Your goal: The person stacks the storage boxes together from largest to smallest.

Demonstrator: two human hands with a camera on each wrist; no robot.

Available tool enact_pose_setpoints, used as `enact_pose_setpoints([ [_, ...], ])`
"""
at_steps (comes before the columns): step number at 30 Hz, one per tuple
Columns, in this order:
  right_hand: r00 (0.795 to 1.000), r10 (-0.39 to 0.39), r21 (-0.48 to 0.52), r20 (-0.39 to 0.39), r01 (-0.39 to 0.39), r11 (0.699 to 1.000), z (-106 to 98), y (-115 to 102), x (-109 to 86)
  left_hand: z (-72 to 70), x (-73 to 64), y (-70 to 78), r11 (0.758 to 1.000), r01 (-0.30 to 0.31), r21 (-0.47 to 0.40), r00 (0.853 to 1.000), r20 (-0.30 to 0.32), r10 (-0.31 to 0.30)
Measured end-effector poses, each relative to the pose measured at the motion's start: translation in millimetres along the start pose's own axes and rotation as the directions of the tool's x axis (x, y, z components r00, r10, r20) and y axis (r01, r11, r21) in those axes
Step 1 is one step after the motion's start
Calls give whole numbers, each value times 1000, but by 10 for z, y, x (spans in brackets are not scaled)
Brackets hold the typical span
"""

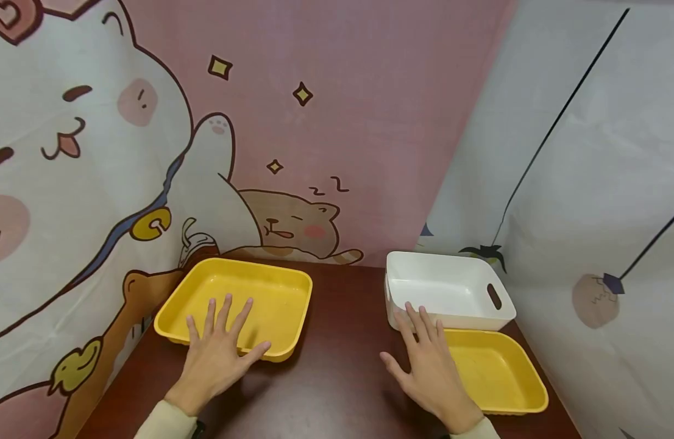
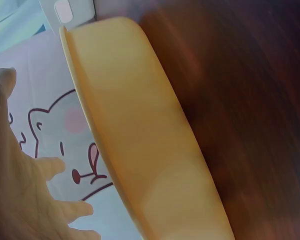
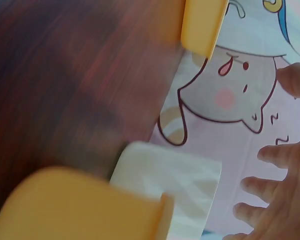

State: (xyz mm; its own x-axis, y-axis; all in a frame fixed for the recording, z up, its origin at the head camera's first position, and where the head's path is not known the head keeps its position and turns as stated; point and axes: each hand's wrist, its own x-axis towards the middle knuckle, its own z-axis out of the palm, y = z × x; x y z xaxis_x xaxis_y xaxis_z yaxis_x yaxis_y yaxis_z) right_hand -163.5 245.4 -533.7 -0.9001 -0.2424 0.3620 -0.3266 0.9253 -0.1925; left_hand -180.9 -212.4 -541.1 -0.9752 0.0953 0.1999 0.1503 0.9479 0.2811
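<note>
My left hand (image 1: 219, 353), fingers spread and straight, hovers over the near edge of the large yellow tray (image 1: 282, 286) on the left. In the left wrist view that hand (image 2: 20, 170) appears apart from the tray's side wall (image 2: 135, 120). On the right, my right hand (image 1: 430, 366) is spread above the table, its fingertips overlapping the white bin (image 1: 446, 317) in the head view. Beside it lies a smaller yellow tray (image 1: 496, 372). The right wrist view shows the right hand (image 3: 280, 190) clear of the white bin (image 3: 165, 170). Both hands hold nothing.
A dark reddish-brown table (image 1: 337, 366) carries the containers. The white bin stands directly behind the small yellow tray, with an oval handle hole (image 1: 494, 296) in its right wall. Cartoon-printed cloth (image 1: 370, 122) hangs at the back and both sides.
</note>
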Motion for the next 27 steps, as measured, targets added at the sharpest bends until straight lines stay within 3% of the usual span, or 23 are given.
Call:
enact_pose_setpoints([
  [12,988,-137,53,-75,141,989,197,-358,194,-47,109,-226,998,57,-16,998,-5,-57],
  [20,993,-120,147,-5,119,982,305,-569,272,-73,168,-345,995,99,-33,995,26,-98],
  [27,993,-71,273,91,43,961,385,-776,331,-116,221,-455,990,135,-48,990,55,-132],
])
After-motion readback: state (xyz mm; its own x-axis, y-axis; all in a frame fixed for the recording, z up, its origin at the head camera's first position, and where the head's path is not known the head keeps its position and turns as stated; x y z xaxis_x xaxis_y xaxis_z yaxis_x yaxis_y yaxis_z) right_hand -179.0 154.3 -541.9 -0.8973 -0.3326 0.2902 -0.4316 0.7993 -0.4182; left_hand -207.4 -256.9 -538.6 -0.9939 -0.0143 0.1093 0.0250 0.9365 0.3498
